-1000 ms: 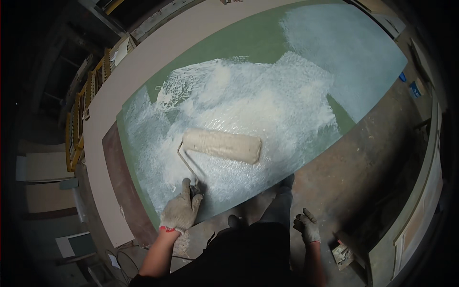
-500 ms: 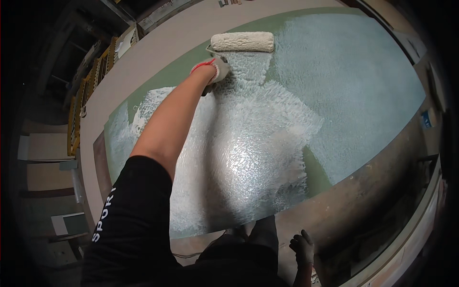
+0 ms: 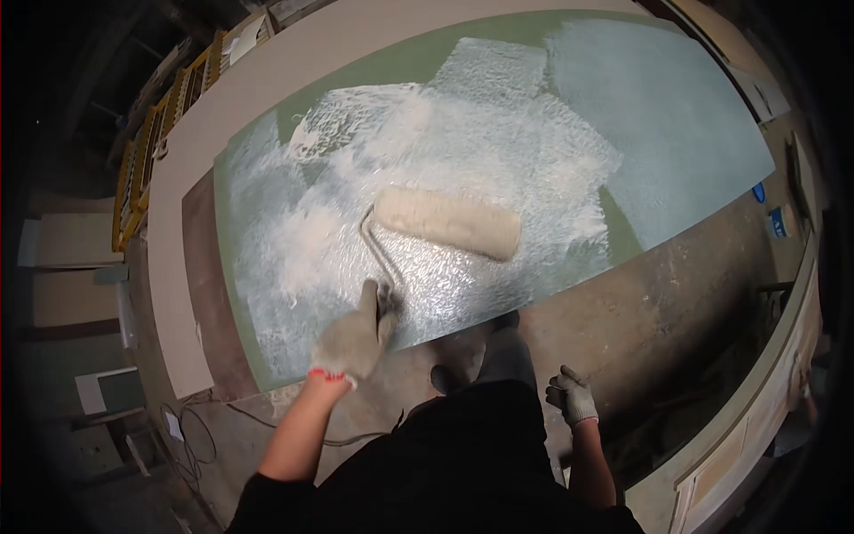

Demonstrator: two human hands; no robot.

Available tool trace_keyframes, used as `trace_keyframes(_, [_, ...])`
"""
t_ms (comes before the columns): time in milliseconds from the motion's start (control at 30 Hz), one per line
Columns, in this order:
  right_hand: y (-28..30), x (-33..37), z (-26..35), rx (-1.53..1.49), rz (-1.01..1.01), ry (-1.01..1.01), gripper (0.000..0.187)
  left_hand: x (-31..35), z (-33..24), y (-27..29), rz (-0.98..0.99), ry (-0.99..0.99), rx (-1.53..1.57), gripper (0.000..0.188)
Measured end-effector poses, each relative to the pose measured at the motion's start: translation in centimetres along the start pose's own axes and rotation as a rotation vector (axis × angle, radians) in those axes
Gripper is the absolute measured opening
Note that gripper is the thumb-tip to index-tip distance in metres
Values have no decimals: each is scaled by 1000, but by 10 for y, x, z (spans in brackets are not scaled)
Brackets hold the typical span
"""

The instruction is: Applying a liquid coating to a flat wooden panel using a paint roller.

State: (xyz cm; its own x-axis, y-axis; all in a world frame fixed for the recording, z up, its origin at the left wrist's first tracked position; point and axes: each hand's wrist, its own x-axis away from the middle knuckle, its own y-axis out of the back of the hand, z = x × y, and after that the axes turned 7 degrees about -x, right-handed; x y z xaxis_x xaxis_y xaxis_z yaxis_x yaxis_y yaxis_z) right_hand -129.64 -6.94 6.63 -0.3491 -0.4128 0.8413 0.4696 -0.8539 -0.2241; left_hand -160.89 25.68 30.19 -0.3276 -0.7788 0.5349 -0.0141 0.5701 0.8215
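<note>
Off-white knit-gloved right grip (image 3: 574,399) half curled, empty, over grey-brown floor (image 3: 640,303), apart from near edge of flat green panel (image 3: 624,222) smeared white. Off-white knit-gloved left grip (image 3: 351,343) closed around handle of long cream fuzzy paint roller (image 3: 447,222), beside same edge. Roller well inside edges; wide panel stretch left, right, beyond. Farther: pale beige board (image 3: 258,80) along far edge.

We observe the gloved left hand (image 3: 354,336) closed around the handle (image 3: 388,300) of a paint roller (image 3: 447,223). The roller lies on a green panel (image 3: 626,222), across glossy white coating (image 3: 445,133). Green shows along the panel's far edge. We locate the gloved right hand (image 3: 572,397) beside the body (image 3: 436,463), apart from the panel, above the floor (image 3: 649,298).
</note>
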Motion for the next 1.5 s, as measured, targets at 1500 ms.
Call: trace_keyframes(1500, [89, -113, 167, -48, 277, -332, 7, -89, -137, 38, 13, 97, -93, 59])
